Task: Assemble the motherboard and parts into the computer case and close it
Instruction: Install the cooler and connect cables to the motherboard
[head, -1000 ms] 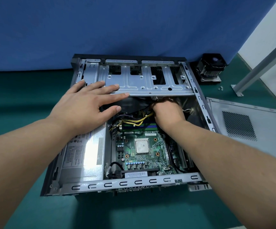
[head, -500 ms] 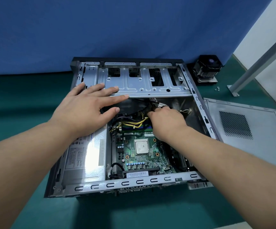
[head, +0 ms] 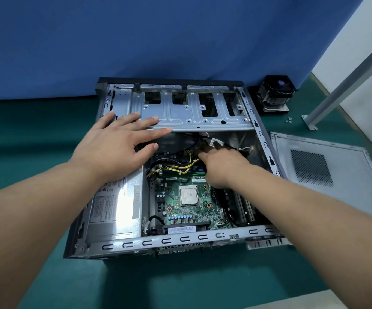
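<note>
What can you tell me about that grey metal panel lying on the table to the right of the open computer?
The side panel is a flat sheet of light grey metal, roughly rectangular, with folded edges. A dark square patch of small vent holes sits toward its far half. It lies flat on the green table, just right of the computer case, off the case and not yet fitted. Neither hand touches it; the right forearm crosses in front of its near corner, hiding that part.
</note>
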